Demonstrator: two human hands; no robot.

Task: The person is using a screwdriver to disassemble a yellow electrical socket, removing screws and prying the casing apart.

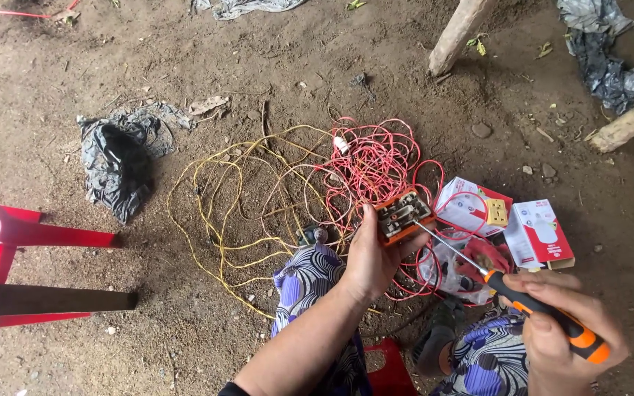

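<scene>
Just right of the frame's centre, the left hand is wrapped around a small orange plastic switch box, thumb along its near edge and fingers curled behind it, holding it open side up above the dirt floor. At the lower right, the right hand is closed in a fist round the black-and-orange handle of a screwdriver, whose thin metal shaft slants up and left until its tip meets the metal parts inside the box. Behind the box lies a tangle of thin red wire, with loops of yellow wire spread to its left; two white-and-red cardboard boxes sit just to the right, near a clear plastic bag of red parts. A crumpled black plastic bag lies at mid left, and a red plastic chair juts in from the left edge. The likeliest trouble is the tip skidding off the screw head, since the box is braced only in the palm and the shaft comes in at a slant; a slip could jab the thumb beside it or drop a loosened screw into the dirt.
</scene>
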